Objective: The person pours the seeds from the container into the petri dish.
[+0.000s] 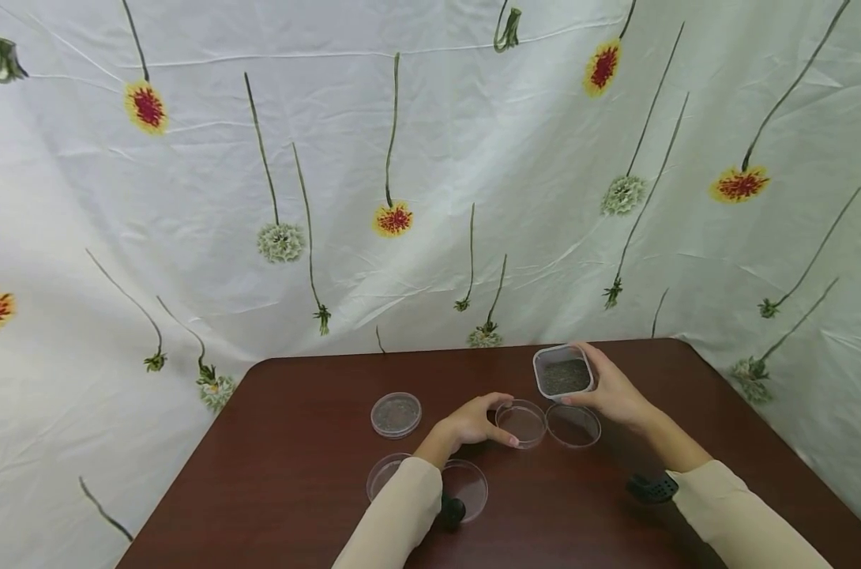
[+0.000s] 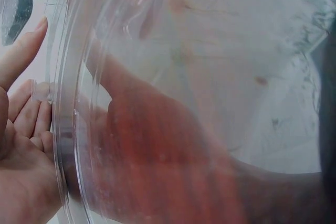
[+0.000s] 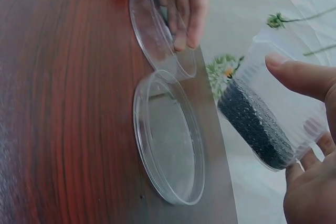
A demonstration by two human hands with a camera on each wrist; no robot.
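My left hand grips a clear petri dish by its sides, thumb at the near edge and fingers at the far edge. My right hand holds a square clear plastic container, tilted, with dark granular material inside. In the right wrist view, the dark grains slope within the container, above the table. Just below it, another petri dish stands right beside the gripped one. In the left wrist view, a large clear rim of a dish covers much of the hand's surroundings.
A petri dish with greyish contents sits left of my left hand. Two more clear dishes, one partly behind the left sleeve and one beside it, lie under my left forearm. A flowered white cloth hangs behind the brown table.
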